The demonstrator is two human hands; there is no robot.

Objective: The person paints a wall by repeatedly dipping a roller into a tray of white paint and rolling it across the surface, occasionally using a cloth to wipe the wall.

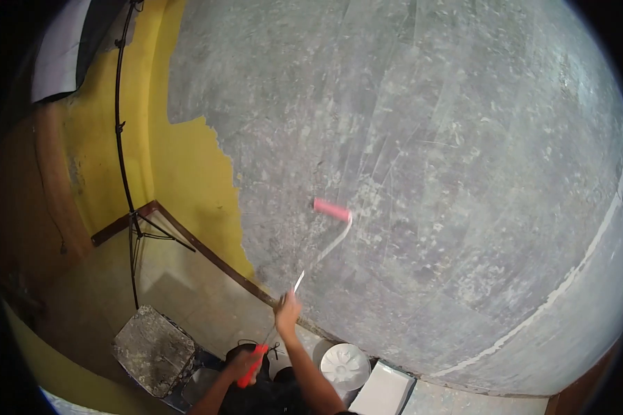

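Observation:
A paint roller with a pink sleeve is against or close to the grey, patchy wall, blurred along its white bent frame. Its long thin shaft runs down to a red grip. My left hand is closed around this grip at the lower end. Higher up, my right hand wraps round the shaft near the foot of the wall. Dark clothing shows between my forearms.
Yellow paint covers the wall's left part, with a ragged edge. A black tripod stand is at the corner. Nearby are a stained stool-like block, a white round-lidded bucket and a white tray. Brown skirting edges the floor.

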